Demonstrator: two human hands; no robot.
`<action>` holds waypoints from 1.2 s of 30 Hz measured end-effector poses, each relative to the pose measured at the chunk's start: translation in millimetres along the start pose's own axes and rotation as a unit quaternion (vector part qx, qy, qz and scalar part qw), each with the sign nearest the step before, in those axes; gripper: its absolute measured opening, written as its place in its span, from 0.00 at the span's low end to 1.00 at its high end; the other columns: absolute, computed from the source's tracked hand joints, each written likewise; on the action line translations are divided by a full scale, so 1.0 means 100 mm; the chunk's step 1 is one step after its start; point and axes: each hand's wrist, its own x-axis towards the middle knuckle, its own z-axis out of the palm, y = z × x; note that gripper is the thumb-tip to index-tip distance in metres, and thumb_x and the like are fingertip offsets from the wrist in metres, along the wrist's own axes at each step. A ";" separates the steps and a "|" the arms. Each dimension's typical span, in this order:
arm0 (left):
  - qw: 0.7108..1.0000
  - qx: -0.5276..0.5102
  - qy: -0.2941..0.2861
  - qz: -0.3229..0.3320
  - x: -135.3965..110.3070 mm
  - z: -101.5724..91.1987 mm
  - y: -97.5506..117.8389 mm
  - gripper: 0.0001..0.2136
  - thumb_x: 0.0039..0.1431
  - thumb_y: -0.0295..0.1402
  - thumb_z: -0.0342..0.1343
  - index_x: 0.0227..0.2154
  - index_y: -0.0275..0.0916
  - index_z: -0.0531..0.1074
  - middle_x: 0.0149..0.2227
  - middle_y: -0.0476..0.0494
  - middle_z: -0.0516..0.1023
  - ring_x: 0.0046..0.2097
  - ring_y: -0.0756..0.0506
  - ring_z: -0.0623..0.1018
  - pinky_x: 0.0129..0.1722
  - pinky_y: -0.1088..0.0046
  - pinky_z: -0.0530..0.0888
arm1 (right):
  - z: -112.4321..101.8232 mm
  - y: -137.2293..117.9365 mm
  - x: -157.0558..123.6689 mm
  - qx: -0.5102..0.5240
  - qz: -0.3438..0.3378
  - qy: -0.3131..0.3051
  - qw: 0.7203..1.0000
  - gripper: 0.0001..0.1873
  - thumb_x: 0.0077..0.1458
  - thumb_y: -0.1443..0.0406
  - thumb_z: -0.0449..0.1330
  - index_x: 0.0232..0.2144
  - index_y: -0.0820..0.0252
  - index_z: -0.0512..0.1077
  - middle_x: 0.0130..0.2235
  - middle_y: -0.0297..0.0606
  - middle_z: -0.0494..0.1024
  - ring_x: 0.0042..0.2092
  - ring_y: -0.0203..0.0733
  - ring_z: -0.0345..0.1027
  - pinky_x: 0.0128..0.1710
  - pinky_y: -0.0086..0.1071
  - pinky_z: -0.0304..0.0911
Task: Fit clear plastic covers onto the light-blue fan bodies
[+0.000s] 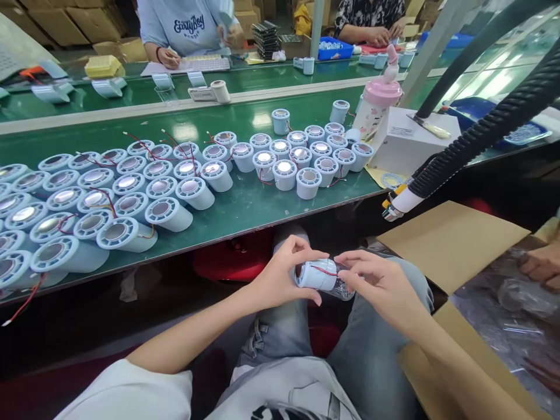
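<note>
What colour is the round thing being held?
Light blue: the held part, in the head view.

A pale blue cylindrical housing [315, 280] with a red wire [324, 270]. Matching pale blue housings [177, 217] with silvery discs [161, 209] cover a green tabletop [245, 204]. Grey-blue jeans [376, 350], brown cardboard flap [455, 245], black hose [485, 125], pink lid [382, 91]. One co-worker's T-shirt [164, 23] is light blue with dark lettering [189, 24]; another's top [359, 14] is black with a white print.

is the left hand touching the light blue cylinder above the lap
Touching. The head view shows the left hand gripping the light blue cylinder, with the index finger along its upper side and the thumb along its lower side.
</note>
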 end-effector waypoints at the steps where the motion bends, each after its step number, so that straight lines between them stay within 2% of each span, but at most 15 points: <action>1: 1.000 -0.008 -0.014 0.002 0.00 0.01 -0.01 0.31 0.38 0.43 0.72 0.50 0.48 0.74 0.48 0.41 0.67 0.51 0.40 0.70 0.53 0.60 0.70 | -0.01 0.01 0.01 0.019 0.009 0.008 1.000 0.17 0.55 0.59 0.61 0.17 0.58 0.73 0.42 0.42 0.78 0.45 0.48 0.72 0.34 0.32 0.69; 5: 0.988 -0.111 -0.098 -0.043 0.01 0.02 0.03 0.34 0.42 0.39 0.71 0.55 0.46 0.69 0.53 0.39 0.71 0.54 0.39 0.72 0.48 0.64 0.74 | -0.06 0.05 0.03 0.113 0.031 0.034 0.992 0.18 0.52 0.58 0.64 0.14 0.57 0.72 0.39 0.42 0.80 0.43 0.48 0.74 0.35 0.34 0.71; 8: 0.971 -0.190 -0.109 -0.096 0.01 0.03 0.08 0.34 0.45 0.36 0.69 0.57 0.43 0.66 0.53 0.39 0.73 0.50 0.40 0.76 0.47 0.65 0.76 | -0.09 0.09 0.02 0.169 0.020 0.025 0.985 0.15 0.51 0.56 0.66 0.18 0.57 0.75 0.43 0.43 0.80 0.48 0.52 0.74 0.38 0.37 0.74; 10: 0.955 -0.251 -0.093 -0.126 0.00 0.05 0.10 0.33 0.46 0.34 0.69 0.57 0.42 0.65 0.52 0.38 0.73 0.48 0.42 0.77 0.47 0.65 0.76 | -0.11 0.11 -0.01 0.119 -0.030 -0.006 0.992 0.06 0.50 0.59 0.68 0.29 0.54 0.79 0.51 0.41 0.77 0.54 0.54 0.70 0.47 0.42 0.72; 12: 0.936 -0.309 -0.080 -0.151 -0.02 0.05 0.12 0.33 0.47 0.32 0.68 0.57 0.42 0.65 0.50 0.39 0.74 0.46 0.43 0.77 0.45 0.66 0.77 | -0.12 0.12 -0.05 0.008 -0.096 -0.029 0.995 0.14 0.50 0.64 0.67 0.41 0.50 0.78 0.57 0.38 0.72 0.58 0.53 0.66 0.54 0.45 0.67; 14: 0.920 -0.342 -0.082 -0.171 -0.04 0.04 0.13 0.33 0.48 0.33 0.67 0.58 0.44 0.63 0.48 0.40 0.74 0.43 0.44 0.78 0.38 0.68 0.78 | -0.12 0.13 -0.08 -0.077 -0.137 -0.035 0.987 0.19 0.52 0.67 0.66 0.47 0.49 0.74 0.59 0.37 0.70 0.59 0.51 0.65 0.57 0.45 0.65; 16: 0.920 -0.338 -0.094 -0.175 -0.05 0.01 0.15 0.34 0.49 0.35 0.67 0.59 0.45 0.62 0.47 0.40 0.75 0.42 0.43 0.78 0.34 0.70 0.77 | -0.12 0.15 -0.10 -0.087 -0.147 -0.042 0.984 0.19 0.53 0.67 0.65 0.48 0.50 0.72 0.58 0.38 0.71 0.57 0.49 0.67 0.55 0.43 0.67; 17: 0.926 -0.323 -0.098 -0.168 -0.05 -0.01 0.16 0.35 0.49 0.35 0.67 0.60 0.44 0.62 0.48 0.39 0.75 0.43 0.43 0.78 0.36 0.69 0.77 | -0.13 0.16 -0.11 -0.075 -0.143 -0.050 0.986 0.20 0.53 0.67 0.65 0.48 0.50 0.70 0.58 0.38 0.71 0.57 0.49 0.67 0.54 0.43 0.68; 20: 0.953 -0.258 -0.094 -0.126 -0.06 -0.05 0.19 0.36 0.46 0.34 0.69 0.60 0.44 0.64 0.55 0.39 0.72 0.51 0.40 0.75 0.49 0.65 0.74 | -0.13 0.17 -0.11 -0.022 -0.119 -0.072 0.990 0.21 0.54 0.66 0.66 0.50 0.50 0.68 0.58 0.39 0.71 0.55 0.48 0.68 0.51 0.40 0.71; 23: 0.966 -0.226 -0.089 -0.086 -0.06 -0.07 0.20 0.37 0.45 0.33 0.70 0.60 0.46 0.64 0.58 0.40 0.70 0.56 0.39 0.73 0.55 0.64 0.71 | -0.14 0.16 -0.11 0.029 -0.091 -0.084 0.992 0.22 0.54 0.66 0.66 0.50 0.47 0.68 0.57 0.36 0.70 0.56 0.47 0.67 0.50 0.36 0.71; 28: 0.975 -0.195 -0.097 -0.049 -0.08 -0.08 0.21 0.37 0.47 0.33 0.69 0.61 0.46 0.63 0.58 0.39 0.70 0.57 0.40 0.72 0.56 0.63 0.71 | -0.15 0.12 -0.11 0.096 -0.054 -0.103 0.989 0.22 0.56 0.66 0.66 0.51 0.43 0.68 0.54 0.32 0.71 0.53 0.41 0.68 0.50 0.31 0.70; 36: 0.982 -0.155 -0.103 -0.014 -0.10 -0.09 0.22 0.36 0.47 0.31 0.69 0.61 0.48 0.63 0.61 0.40 0.68 0.60 0.39 0.69 0.56 0.64 0.72 | -0.12 0.14 -0.10 0.215 0.022 -0.140 0.966 0.18 0.57 0.61 0.65 0.49 0.50 0.67 0.45 0.35 0.75 0.46 0.39 0.69 0.43 0.28 0.70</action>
